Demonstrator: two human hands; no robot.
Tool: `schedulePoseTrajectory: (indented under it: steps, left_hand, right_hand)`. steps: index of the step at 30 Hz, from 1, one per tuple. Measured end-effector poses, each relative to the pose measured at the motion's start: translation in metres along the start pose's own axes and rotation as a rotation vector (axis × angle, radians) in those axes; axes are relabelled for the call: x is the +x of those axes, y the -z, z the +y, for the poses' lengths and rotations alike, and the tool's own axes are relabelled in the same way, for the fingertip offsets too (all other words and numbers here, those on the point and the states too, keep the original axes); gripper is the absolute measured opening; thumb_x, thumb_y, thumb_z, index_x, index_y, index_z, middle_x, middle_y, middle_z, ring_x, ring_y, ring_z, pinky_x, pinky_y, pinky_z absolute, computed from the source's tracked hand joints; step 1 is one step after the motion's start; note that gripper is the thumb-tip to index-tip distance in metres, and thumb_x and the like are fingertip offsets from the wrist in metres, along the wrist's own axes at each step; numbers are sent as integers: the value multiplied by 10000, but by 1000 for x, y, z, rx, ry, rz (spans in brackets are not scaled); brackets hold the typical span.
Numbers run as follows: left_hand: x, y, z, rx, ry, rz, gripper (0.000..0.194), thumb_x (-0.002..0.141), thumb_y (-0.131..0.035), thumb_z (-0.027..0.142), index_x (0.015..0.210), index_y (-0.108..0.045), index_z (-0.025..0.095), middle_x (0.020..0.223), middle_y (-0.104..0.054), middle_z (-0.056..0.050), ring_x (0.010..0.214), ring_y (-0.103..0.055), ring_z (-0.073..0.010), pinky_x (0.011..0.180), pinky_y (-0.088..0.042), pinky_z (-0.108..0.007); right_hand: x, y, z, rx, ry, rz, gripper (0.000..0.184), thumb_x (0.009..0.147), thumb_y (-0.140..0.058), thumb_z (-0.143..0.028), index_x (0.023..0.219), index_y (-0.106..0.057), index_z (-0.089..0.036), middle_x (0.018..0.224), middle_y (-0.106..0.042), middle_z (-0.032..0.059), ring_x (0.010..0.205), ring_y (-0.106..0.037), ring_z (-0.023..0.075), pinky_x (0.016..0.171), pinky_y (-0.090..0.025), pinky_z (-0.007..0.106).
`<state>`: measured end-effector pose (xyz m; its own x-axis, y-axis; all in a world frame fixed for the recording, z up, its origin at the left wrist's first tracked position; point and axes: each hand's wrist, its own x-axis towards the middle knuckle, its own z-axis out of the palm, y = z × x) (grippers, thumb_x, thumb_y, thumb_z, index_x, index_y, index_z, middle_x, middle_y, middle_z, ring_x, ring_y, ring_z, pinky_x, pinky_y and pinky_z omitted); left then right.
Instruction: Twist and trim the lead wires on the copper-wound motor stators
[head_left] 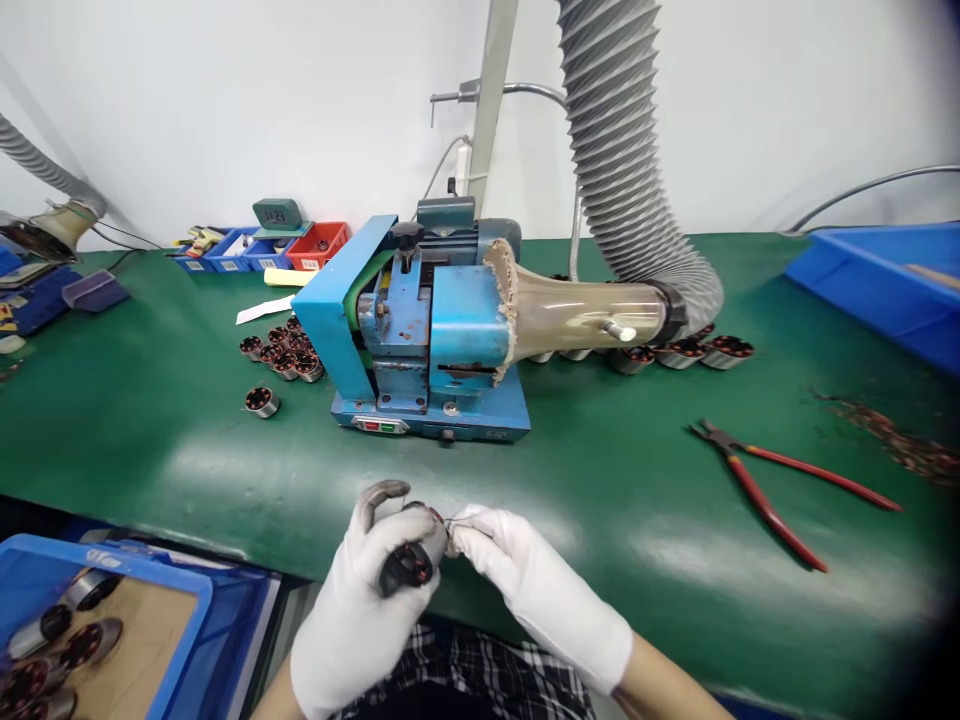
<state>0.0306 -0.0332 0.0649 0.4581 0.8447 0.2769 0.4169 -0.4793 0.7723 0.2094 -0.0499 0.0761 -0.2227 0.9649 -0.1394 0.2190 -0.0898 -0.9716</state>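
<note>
My left hand (367, 590), in a white glove, is wrapped round a motor stator (411, 562) with a black end and a silvery side, held above the table's near edge. My right hand (502, 550), also gloved in white, is closed in a pinch at the stator's right end. Thin wire ends (454, 521) show between the stator and the right fingertips. The fingers partly cover the stator. Beyond both hands stands a blue belt-driven machine (401, 350) with red and green buttons.
Red-handled pliers (757, 480) lie spread on the right, near copper wire scraps (900, 440). One stator (262, 402) sits left of the machine, with several more (289, 350) behind it. A blue tray (172, 650) of stators is lower left. A grey hose (615, 150) hangs overhead.
</note>
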Motion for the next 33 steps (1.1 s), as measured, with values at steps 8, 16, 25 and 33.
schedulePoseTrajectory:
  steps: [8, 16, 25, 33]
  left_hand:
    - [-11, -8, -24, 126, -46, -32, 489, 693, -500, 25, 1133, -457, 233, 1100, -499, -90, 1064, -510, -225, 902, -442, -380]
    - [1, -22, -48, 290, 130, -164, 412, 577, -733, 140, 940, -567, 241, 997, -638, -28, 1153, -460, -313, 935, -374, -489]
    - [1, -22, -54, 351, 180, -91, 441, 538, -756, 193, 929, -559, 249, 1051, -620, -27, 1165, -452, -306, 1009, -323, -496]
    - [-24, -20, -22, 410, -177, 230, 967, 587, -692, 573, 1341, -198, 223, 1362, -291, -168, 1251, -309, -400, 928, -408, -546]
  right_hand:
    - [9, -7, 31, 299, -222, -370, 285, 773, -349, -460, 600, -350, -234, 371, -135, -137, 306, -123, 67, 338, -219, 219]
    - [31, 6, 28, -219, -111, -293, 171, 753, -478, -160, 585, -462, -183, 512, -406, -44, 480, -356, 102, 500, -255, 240]
    - [18, 55, 39, -1025, -16, -298, 263, 875, -386, -174, 807, -640, -190, 680, -667, 43, 577, -583, 175, 562, -354, 265]
    - [11, 9, 9, -687, -30, -255, 493, 839, -515, -356, 1312, -417, -257, 1068, -654, 69, 916, -611, 236, 774, -449, 313]
